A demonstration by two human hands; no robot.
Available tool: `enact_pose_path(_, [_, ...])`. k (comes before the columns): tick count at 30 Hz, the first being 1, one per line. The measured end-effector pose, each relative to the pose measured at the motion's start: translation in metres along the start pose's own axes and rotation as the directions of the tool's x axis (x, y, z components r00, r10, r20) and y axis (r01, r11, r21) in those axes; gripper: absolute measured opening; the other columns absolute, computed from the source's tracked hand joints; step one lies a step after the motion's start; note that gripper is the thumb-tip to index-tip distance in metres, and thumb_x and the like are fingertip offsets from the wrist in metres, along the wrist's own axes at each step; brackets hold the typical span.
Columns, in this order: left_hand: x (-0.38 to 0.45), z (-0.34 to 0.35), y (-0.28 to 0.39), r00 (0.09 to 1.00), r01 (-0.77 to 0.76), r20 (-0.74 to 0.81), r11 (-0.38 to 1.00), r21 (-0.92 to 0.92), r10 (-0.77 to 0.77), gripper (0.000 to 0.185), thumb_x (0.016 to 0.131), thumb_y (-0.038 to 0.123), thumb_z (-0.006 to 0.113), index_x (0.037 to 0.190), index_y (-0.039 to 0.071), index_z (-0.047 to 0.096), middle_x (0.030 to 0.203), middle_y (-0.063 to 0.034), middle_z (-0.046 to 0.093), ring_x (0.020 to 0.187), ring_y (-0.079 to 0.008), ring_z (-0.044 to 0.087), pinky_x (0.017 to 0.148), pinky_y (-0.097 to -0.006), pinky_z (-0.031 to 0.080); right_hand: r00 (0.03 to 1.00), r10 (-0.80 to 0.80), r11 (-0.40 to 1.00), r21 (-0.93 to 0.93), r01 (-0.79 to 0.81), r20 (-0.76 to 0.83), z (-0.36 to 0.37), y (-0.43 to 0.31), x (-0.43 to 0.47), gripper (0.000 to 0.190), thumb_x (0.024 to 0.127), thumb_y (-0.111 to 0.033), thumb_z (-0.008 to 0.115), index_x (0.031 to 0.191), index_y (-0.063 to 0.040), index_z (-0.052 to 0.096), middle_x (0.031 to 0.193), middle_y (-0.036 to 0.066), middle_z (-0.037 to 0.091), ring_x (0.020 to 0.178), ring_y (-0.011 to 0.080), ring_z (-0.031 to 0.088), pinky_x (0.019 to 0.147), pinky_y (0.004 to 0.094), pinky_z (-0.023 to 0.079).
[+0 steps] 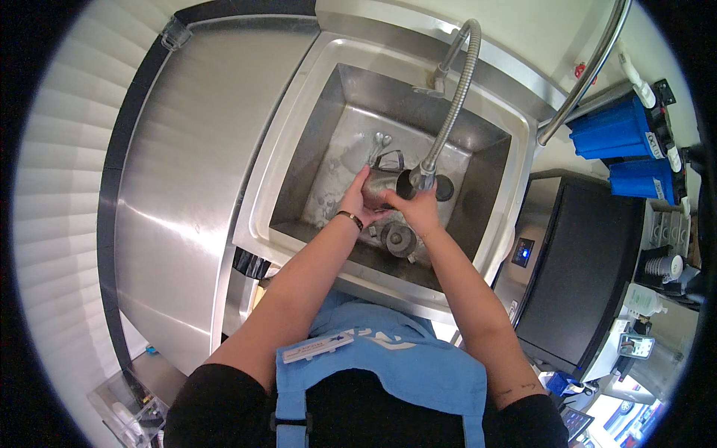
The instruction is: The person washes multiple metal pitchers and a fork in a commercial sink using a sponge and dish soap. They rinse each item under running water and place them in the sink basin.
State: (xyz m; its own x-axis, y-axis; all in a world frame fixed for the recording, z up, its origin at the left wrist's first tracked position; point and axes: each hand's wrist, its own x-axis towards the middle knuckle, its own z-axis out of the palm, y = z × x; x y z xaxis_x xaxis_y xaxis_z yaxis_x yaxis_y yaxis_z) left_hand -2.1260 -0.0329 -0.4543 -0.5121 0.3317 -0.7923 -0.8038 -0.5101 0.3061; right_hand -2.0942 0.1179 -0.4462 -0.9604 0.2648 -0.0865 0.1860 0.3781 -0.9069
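A metal pitcher (381, 183) lies tilted on its side over the sink, its dark mouth to the right and its handle upward. My left hand (361, 201) cups it from the left and below. At the pitcher's mouth, my right hand (420, 214) grips the faucet spray head (423, 177), its thumb stretched over to the pitcher. Fingers behind the spray head are partly hidden. Two spoons (382, 140) rest on the bottom of the steel sink (358, 120) beyond the pitcher. A round metal part (399, 239) lies nearer me, and a dark round piece (445, 187) to the right.
A coiled metal faucet hose (460, 89) arches over the sink from the back. To the left is a steel worktop (196, 145). A black-topped appliance (580, 269) stands at the right, below blue wall-mounted housings (610, 131). Stacked cups (664, 267) are farther right.
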Motion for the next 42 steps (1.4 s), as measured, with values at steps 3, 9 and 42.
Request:
enact_pose_path(3, [0.014, 0.005, -0.013, 0.988, 0.156, -0.003, 0.984, -0.080, -0.157, 0.060, 0.082, 0.057, 0.061, 0.130, 0.026, 0.046, 0.127, -0.0096, 0.052, 0.116, -0.0296, 0.051, 0.091, -0.0579, 0.043, 0.998, -0.042, 0.992, -0.121, 0.036, -0.049, -0.024, -0.013, -0.010, 0.083, 0.061, -0.036, 0.086, 0.120, 0.006, 0.045, 0.107, 0.016, 0.062, 0.103, 0.0279, 0.059, 0.091, 0.0357, 0.045])
enact_pose_path(9, [0.029, 0.004, -0.041, 0.972, 0.214, -0.048, 0.957, -0.197, -0.228, 0.046, 0.088, 0.050, 0.055, 0.124, 0.022, 0.049, 0.126, -0.0047, 0.055, 0.114, -0.0281, 0.053, 0.092, -0.0655, 0.041, 0.996, 0.088, 0.963, -0.254, -0.091, -0.024, -0.033, -0.015, -0.010, 0.078, 0.062, -0.042, 0.082, 0.114, 0.005, 0.050, 0.111, 0.023, 0.058, 0.103, 0.0373, 0.059, 0.089, 0.0427, 0.047])
enact_pose_path(42, [-0.048, 0.119, -0.005, 0.980, -0.038, 0.180, -0.806, 0.591, 0.086, 0.061, 0.070, 0.046, 0.067, 0.122, 0.014, 0.061, 0.124, -0.0131, 0.055, 0.118, -0.0393, 0.046, 0.085, -0.0539, 0.048, 0.635, 0.556, 0.060, 0.736, -0.675, 0.537, -0.023, 0.052, -0.007, 0.060, 0.089, -0.062, 0.041, 0.122, -0.013, 0.053, 0.115, 0.006, 0.061, 0.101, 0.0260, 0.060, 0.079, 0.0410, 0.052])
